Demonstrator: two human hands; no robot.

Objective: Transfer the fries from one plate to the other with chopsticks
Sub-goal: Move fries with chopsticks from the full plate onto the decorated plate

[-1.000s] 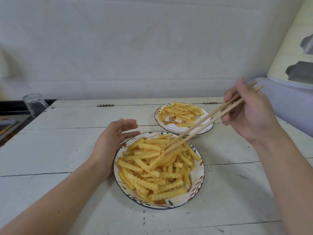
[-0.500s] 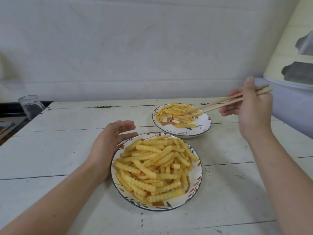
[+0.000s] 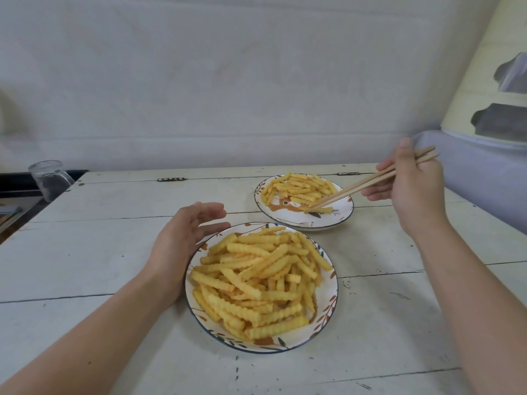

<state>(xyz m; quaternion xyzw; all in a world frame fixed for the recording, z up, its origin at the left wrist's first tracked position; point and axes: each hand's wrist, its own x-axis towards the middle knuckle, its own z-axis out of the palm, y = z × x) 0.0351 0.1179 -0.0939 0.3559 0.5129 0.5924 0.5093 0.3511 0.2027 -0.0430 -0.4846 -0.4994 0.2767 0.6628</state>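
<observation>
Presently, right hand (image 3: pixel 413 189) grips chopsticks (image 3: pixel 368 182), tips at a fry (image 3: pixel 320 208) on the far plate (image 3: pixel 343 215). Left hand (image 3: pixel 182 240), fingers relaxed and holding nothing, rests against the near plate (image 3: pixel 328 317), which is heaped with fries (image 3: pixel 256 280).

A clear glass jar (image 3: pixel 48 178) stands at the far left edge of the white wooden table (image 3: pixel 99 252).

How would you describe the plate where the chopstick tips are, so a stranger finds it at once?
On the white wooden table, look at the far plate, near the right hand. It holds fewer fries than the near plate, so its brown painted picture shows.
</observation>
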